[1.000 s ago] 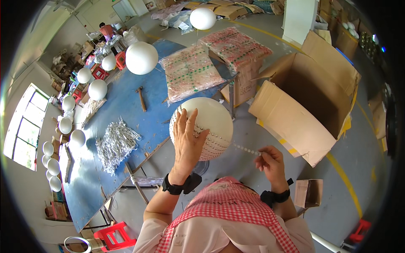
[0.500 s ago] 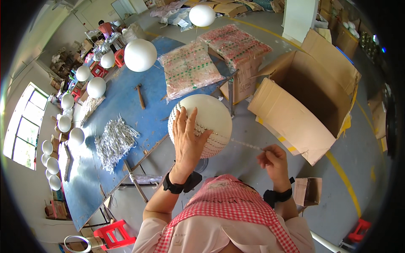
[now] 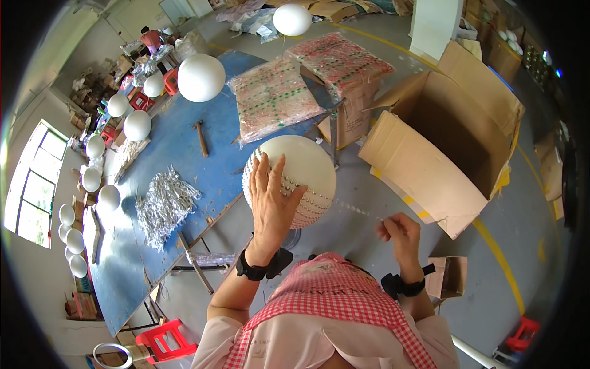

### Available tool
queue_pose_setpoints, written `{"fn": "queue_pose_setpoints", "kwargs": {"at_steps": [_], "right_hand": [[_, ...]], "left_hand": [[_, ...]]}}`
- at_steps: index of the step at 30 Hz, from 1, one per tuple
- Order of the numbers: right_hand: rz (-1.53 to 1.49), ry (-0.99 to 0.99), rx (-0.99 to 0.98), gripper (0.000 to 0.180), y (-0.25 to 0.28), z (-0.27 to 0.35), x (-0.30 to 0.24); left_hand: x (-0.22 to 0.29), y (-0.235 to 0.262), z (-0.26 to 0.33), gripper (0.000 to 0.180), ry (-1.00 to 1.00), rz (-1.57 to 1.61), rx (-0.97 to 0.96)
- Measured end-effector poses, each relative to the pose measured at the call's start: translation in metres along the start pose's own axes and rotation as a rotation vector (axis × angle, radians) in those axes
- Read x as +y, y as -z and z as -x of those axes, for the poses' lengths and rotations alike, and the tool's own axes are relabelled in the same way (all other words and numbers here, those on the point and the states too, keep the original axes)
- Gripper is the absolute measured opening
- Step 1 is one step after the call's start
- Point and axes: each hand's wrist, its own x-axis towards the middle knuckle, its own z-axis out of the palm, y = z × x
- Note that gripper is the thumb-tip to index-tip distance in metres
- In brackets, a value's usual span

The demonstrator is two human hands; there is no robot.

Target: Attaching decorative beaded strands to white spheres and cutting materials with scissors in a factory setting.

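Note:
A large white ball (image 3: 305,161) is in front of me, with rows of small silvery beads (image 3: 310,198) around its left and lower sides. My left hand (image 3: 272,206) lies on the ball's left side, fingers stretched out and thumb spread across the bead rows. To the right of the ball, my right hand (image 3: 402,235) is closed in a pinch. A thin bead string (image 3: 356,208) runs from the ball toward its fingertips, faint against the floor. What supports the ball from below is mostly hidden.
On the blue table (image 3: 178,144) lie a silvery tinsel bundle (image 3: 165,208), a hammer (image 3: 201,138) and a plastic-wrapped bead pack (image 3: 273,98). Several white balls (image 3: 201,78) stand beyond. An open carton (image 3: 424,166) is at right, a small box (image 3: 447,277) beside my right wrist, a red stool (image 3: 166,341) lower left.
The whole view has shifted slightly. My left hand keeps its place on the ball, and my right hand stays pinched to its right with little movement.

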Motion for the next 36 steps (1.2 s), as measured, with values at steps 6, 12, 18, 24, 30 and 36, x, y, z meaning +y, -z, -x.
{"fn": "queue_pose_setpoints", "kwargs": {"at_steps": [6, 12, 18, 24, 30, 36], "right_hand": [[-0.075, -0.134, -0.511, 0.013, 0.007, 0.024, -0.024], [-0.082, -0.289, -0.536, 0.014, -0.007, -0.001, 0.006], [-0.158, -0.269, -0.508, 0.017, -0.018, -0.025, 0.035], [-0.171, -0.189, -0.423, 0.018, -0.029, -0.042, 0.046], [-0.203, -0.201, -0.406, 0.015, -0.043, -0.055, 0.054], [-0.667, -0.187, -0.482, 0.013, -0.039, -0.059, 0.060]], "left_hand": [[-0.003, -0.002, -0.001, 0.068, 0.020, 0.078, -0.001], [-0.010, 0.005, -0.006, 0.059, 0.091, 0.129, 0.056], [-0.015, 0.006, -0.007, 0.055, 0.110, 0.168, 0.119], [-0.019, 0.010, -0.011, 0.051, 0.098, 0.105, 0.126], [-0.016, 0.018, -0.011, 0.080, 0.116, 0.117, 0.012], [-0.017, 0.018, -0.013, 0.092, 0.180, 0.105, -0.072]]}}
